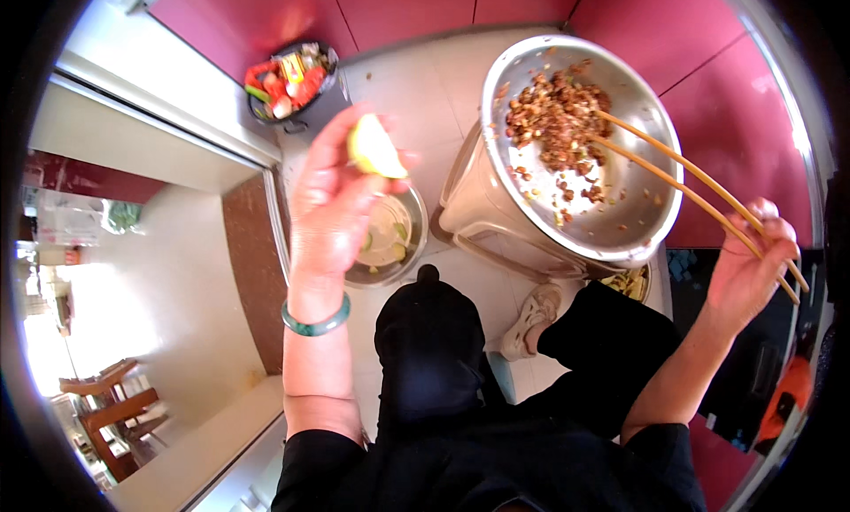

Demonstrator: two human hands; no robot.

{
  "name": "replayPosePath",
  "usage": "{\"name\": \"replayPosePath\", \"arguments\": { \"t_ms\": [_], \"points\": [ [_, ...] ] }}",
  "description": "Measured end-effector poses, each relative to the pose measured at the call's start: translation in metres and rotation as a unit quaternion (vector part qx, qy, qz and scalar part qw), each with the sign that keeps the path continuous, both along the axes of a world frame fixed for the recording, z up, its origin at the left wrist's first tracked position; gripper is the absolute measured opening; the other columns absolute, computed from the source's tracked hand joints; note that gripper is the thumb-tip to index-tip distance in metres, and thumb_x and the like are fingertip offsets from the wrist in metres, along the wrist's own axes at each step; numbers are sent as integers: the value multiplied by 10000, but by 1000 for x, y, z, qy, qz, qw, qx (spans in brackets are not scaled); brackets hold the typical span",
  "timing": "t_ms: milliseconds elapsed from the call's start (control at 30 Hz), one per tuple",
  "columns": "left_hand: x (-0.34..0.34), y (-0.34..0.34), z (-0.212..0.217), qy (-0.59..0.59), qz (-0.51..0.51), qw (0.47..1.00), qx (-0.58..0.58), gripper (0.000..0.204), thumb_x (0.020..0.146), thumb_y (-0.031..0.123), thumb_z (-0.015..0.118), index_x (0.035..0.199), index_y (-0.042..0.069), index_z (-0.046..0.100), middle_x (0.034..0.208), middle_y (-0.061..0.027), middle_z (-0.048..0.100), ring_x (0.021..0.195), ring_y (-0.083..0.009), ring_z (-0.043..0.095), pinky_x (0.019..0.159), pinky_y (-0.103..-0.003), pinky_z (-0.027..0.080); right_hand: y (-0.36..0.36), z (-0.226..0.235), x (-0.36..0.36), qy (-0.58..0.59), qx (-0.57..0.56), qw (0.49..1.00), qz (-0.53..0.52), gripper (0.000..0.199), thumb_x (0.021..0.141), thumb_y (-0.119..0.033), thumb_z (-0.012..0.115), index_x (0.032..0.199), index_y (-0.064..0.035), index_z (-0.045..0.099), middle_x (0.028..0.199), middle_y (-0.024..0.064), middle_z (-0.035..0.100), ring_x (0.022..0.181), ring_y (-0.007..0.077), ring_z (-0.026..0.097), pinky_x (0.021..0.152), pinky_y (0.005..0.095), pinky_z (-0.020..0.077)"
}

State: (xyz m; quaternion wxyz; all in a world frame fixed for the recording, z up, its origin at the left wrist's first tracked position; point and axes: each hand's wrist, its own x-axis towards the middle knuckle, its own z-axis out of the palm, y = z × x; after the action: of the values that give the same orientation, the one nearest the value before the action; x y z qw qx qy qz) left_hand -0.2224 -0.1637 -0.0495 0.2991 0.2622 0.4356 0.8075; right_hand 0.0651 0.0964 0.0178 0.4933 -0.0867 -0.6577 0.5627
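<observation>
My left hand (332,193), with a green bangle on the wrist, is raised with its fingers around a pale yellow-green piece of vegetable (375,147). Under it, on the floor, a round metal basin (413,213) has a few greenish pieces inside, partly hidden by the hand. At the right, my right hand (753,255) grips a pair of long wooden chopsticks (655,171) near their ends. Their tips reach into brown minced filling (562,113) in a large steel bowl (651,220), where the mince lies mostly toward the far left side.
The steel bowl sits on a beige plastic stool or bin (465,202). A dark basket (329,56) of red and green items stands by the pink cabinets (407,7). Beside my shoe (536,317), a container of yellowish pieces (630,282) shows under the bowl. A doorway is at left.
</observation>
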Motion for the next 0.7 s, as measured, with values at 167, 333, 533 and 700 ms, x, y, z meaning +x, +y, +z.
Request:
{"name": "replayPosePath", "arguments": {
  "t_ms": [167,333,533,700],
  "points": [
    [55,48,81,69,-118,990,-27,589,733,-68,611,1278,44,419,1224,-138,490,941,-206,589,760,-272,509,-38,24,-8,8,164,982,-96,334,900,-340,479,851,-23,574,902,151,559,714,203,563,635,308,488],
    [89,71,109,130,-200,970,-52,542,729,-37,609,1246,22,459,1215,-98,509,894,-150,585,749,-259,496,-62,38,-16,-68,376,913,-145,240,759,-31,617,985,-103,646,842,60,556,693,159,574,577,256,481],
    [116,83,113,133,-237,962,-27,551,698,-16,589,1236,19,476,1196,-84,530,851,-100,539,730,-230,459,-59,34,-29,-103,453,876,-132,476,633,21,656,1070,-164,622,827,54,550,673,184,581,553,264,487],
    [106,90,81,22,-245,968,59,521,748,80,650,1235,27,472,1183,-92,535,831,-109,523,708,-218,441,-65,27,-44,-111,432,881,-161,426,655,-16,657,1043,-187,615,789,30,567,646,199,597,537,288,498]
  ]
}}
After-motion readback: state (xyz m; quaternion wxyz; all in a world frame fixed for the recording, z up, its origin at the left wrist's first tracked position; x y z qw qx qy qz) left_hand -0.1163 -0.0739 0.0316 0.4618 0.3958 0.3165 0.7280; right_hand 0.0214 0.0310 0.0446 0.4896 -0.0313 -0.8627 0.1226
